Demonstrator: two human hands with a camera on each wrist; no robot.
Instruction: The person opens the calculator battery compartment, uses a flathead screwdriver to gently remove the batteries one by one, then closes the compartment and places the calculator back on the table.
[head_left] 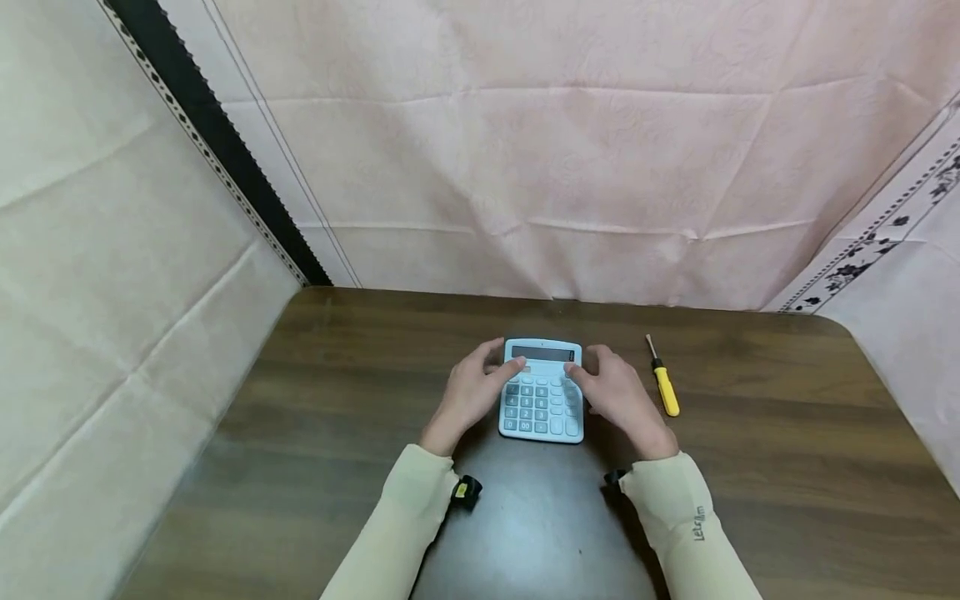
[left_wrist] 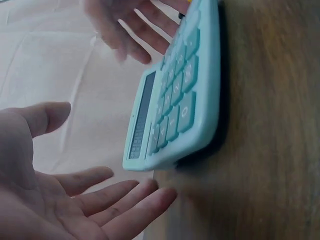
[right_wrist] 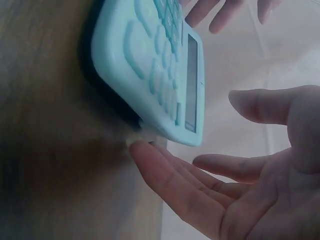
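Note:
A light blue calculator (head_left: 542,390) lies on the wooden table, its dark display at the far end and its keys toward me. On its left side is my left hand (head_left: 470,390), thumb over the upper edge in the head view. In the left wrist view that hand's fingers (left_wrist: 135,215) are spread and rather straight, apart from the calculator (left_wrist: 186,112). My right hand (head_left: 619,392) is at the other side. The right wrist view shows its thumb raised and its extended fingers (right_wrist: 175,187) close to the calculator's side; whether they touch it is unclear.
A screwdriver (head_left: 665,387) with a yellow and black handle lies to the right of my right hand. The brown table (head_left: 360,400) ends at the back against a pale hanging cloth (head_left: 525,167). More cloth hangs on the left and right.

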